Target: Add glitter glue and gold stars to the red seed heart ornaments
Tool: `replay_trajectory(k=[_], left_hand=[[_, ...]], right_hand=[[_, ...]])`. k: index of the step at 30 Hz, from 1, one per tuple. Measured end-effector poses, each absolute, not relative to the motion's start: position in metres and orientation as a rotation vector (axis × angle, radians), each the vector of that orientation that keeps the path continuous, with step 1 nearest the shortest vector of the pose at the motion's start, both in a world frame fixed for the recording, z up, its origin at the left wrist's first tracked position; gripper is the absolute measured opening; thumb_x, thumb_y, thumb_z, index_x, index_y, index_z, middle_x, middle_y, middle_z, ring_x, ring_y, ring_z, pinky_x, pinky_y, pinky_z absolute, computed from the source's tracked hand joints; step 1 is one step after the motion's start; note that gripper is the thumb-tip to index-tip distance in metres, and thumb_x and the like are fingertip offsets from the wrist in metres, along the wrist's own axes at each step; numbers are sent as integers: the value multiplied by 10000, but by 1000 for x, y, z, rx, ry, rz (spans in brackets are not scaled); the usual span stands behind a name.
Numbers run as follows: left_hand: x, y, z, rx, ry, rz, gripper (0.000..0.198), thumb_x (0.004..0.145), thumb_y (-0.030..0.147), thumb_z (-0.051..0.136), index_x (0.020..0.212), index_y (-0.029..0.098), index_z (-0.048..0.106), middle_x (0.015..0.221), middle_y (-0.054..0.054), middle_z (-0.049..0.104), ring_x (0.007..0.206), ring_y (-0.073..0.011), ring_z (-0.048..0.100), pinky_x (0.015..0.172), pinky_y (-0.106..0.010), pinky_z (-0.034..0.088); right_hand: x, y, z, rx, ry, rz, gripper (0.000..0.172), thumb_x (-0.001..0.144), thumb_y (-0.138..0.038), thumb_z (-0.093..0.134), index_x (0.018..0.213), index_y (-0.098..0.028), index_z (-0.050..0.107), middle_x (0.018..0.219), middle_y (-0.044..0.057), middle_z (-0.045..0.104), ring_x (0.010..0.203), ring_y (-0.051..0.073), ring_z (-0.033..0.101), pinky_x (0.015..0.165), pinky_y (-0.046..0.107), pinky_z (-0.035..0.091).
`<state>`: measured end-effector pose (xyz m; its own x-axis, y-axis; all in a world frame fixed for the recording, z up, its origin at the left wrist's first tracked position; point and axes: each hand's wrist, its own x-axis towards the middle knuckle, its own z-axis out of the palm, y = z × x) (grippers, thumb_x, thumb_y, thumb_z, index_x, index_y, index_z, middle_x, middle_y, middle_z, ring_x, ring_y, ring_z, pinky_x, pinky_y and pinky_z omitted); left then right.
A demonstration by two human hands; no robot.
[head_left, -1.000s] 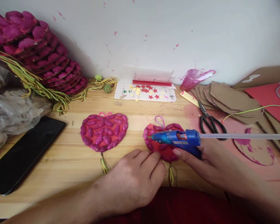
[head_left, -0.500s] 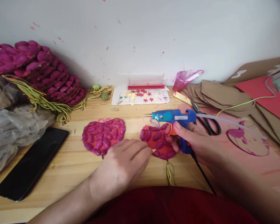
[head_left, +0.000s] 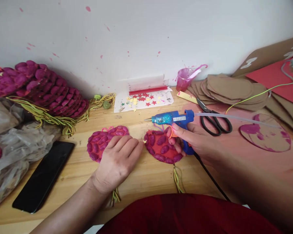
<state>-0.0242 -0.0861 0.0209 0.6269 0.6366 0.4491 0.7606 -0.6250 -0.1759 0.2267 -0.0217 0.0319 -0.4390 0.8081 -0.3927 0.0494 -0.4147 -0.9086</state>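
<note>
My right hand (head_left: pixel 190 138) is wrapped round a blue glue gun (head_left: pixel 166 118), whose metal nozzle points left above the right heart (head_left: pixel 158 144). That heart is red with magenta shells, a red star at its upper left and a yellow-green tassel below. My left hand (head_left: pixel 120 159) is closed over the lower right of the left heart (head_left: pixel 96 146), which has a pink loop on top. Between its thumb and fingertips a small yellow star (head_left: pixel 145 141) pokes out toward the right heart.
Scissors (head_left: pixel 213 122), cardboard pieces (head_left: pixel 230 89) and a painted cardboard heart (head_left: pixel 266 133) lie on the right. Behind are paper stars on a white sheet (head_left: pixel 119 105) and a pink cup (head_left: pixel 184 79). A phone (head_left: pixel 44 177), plastic bags (head_left: pixel 34 143) and stacked hearts (head_left: pixel 46 86) occupy the left.
My left hand has moved left and up, away from the right heart and over the left one. The glue gun has shifted slightly left in my right hand. The view has also shifted.
</note>
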Motion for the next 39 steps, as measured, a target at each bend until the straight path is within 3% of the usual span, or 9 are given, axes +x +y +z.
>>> replay_trajectory(k=[39], left_hand=[[-23, -85, 19, -2573, -1073, -521, 178, 953, 85, 573, 1098, 121, 669, 944, -65, 730, 896, -225, 640, 846, -399, 444]], right_hand=[[227, -22, 36, -1262, -1274, 1902, 425, 851, -604, 681, 787, -186, 634, 694, 5, 641, 492, 88, 536, 433, 230, 353]])
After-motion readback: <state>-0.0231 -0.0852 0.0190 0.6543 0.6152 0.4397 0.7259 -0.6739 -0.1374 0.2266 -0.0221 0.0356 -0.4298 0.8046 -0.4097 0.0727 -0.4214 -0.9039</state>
